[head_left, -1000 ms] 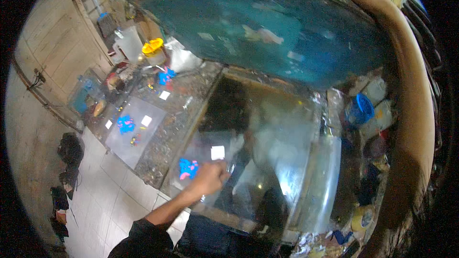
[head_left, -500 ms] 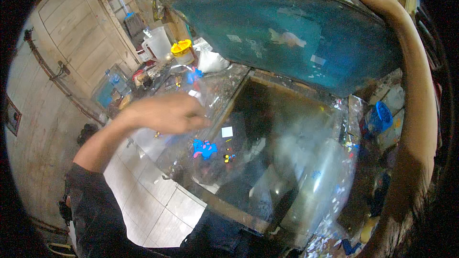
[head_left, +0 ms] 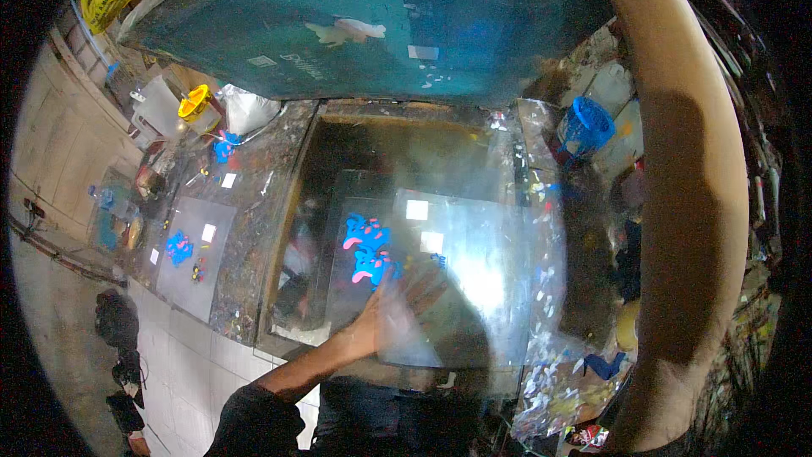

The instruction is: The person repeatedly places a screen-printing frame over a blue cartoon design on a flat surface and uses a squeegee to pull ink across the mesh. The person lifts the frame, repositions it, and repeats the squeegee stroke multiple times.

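Now a clear sheet (head_left: 499, 220) spreads across the glass panel (head_left: 359, 148), where two blue-and-pink figures (head_left: 368, 261) show instead of one, suggesting it is being handled there. The left hand (head_left: 379, 319) reaches its near edge, grip unclear. Right hand unseen; its forearm (head_left: 689, 169) blocks the right. Far, a teal screen (head_left: 499, 21) stands raised.

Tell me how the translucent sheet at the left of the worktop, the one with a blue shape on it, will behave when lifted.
The translucent sheet is probably light and rather floppy, since it looks thin and lies flat. It may slide easily when pushed, as its surface looks smooth.
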A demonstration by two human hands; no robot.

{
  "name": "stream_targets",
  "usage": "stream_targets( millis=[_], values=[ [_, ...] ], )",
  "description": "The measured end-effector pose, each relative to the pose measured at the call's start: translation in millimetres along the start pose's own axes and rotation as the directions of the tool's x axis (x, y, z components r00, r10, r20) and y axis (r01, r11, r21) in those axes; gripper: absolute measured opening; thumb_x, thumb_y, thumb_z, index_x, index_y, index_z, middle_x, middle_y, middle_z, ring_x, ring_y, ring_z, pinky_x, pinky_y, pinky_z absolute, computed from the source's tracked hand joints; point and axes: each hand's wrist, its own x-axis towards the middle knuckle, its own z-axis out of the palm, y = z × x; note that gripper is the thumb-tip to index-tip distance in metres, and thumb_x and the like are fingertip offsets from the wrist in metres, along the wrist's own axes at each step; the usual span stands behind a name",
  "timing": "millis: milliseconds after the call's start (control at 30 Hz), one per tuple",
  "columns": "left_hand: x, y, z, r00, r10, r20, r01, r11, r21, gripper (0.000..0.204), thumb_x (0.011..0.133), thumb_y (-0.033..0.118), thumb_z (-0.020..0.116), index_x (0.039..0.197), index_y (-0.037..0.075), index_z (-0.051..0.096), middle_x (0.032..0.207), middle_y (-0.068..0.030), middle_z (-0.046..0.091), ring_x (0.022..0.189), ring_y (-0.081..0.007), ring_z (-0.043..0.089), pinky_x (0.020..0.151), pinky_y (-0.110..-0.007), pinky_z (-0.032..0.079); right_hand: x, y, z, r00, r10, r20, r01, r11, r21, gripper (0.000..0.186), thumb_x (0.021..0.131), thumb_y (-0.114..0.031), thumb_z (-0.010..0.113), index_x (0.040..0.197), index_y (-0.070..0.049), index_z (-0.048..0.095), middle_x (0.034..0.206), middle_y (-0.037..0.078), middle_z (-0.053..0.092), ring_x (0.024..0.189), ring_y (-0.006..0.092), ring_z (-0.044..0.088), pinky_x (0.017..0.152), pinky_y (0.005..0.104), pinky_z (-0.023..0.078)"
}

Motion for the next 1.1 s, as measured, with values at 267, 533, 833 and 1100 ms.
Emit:
stream_targets(
  millis=[267, 533, 833, 1100],
  values=[
    [-74.2, -5.7, -15.3, 0.945, -0.327, 0.023, 0.325, 0.944, 0.053, 0.076, 0.094, 0.047, 0.067, 0.160, 0.021, 0.039, 0.172, -0.0167, 0.019, 0.156, -0.0502, 0.015, 0.120, -0.073, 0.010, 6.6, 6.8, -2.3, 0.999, -0.042, 0.016, 0.043, 0.998, -0.048, 0.054, 0.104, -0.040, 0.044, 0.138, -0.003, 0.064, 0.150, 0.024, 0.055, 0.135, 0.0353, 0.054, 0.114, 0.0483, 0.037],
    [-50.8, -2.6, -23.7, 0.963, -0.215, 0.164, 0.223, 0.974, -0.030, 0.065, 0.097, 0.046, 0.061, 0.156, 0.023, 0.046, 0.169, -0.0140, 0.028, 0.156, -0.0493, 0.016, 0.118, -0.077, 0.012, 20.3, 5.2, -0.7, 0.997, 0.041, -0.065, -0.054, 0.978, -0.204, 0.059, 0.106, -0.046, 0.044, 0.142, -0.003, 0.061, 0.154, 0.023, 0.051, 0.142, 0.0360, 0.049, 0.119, 0.0472, 0.034],
    [-57.5, -17.8, -29.2, 0.980, -0.084, 0.182, 0.092, 0.995, -0.035, 0.066, 0.099, 0.054, 0.055, 0.158, 0.026, 0.044, 0.172, -0.0108, 0.024, 0.160, -0.0428, 0.008, 0.117, -0.080, 0.007, 20.0, 4.0, -0.7, 1.000, -0.010, -0.028, 0.005, 0.981, -0.192, 0.059, 0.105, -0.045, 0.045, 0.143, -0.003, 0.060, 0.154, 0.024, 0.051, 0.142, 0.0352, 0.049, 0.119, 0.0471, 0.034],
    [-69.0, -37.1, -30.6, 0.928, -0.336, 0.160, 0.338, 0.941, 0.020, 0.073, 0.093, 0.058, 0.063, 0.156, 0.024, 0.047, 0.172, -0.0101, 0.024, 0.157, -0.0428, 0.016, 0.118, -0.078, 0.007, 8.6, 8.9, 0.3, 0.996, -0.014, -0.092, 0.004, 0.994, -0.109, 0.060, 0.105, -0.049, 0.048, 0.140, -0.003, 0.063, 0.152, 0.021, 0.054, 0.141, 0.0348, 0.050, 0.118, 0.0440, 0.034]
  ],
)
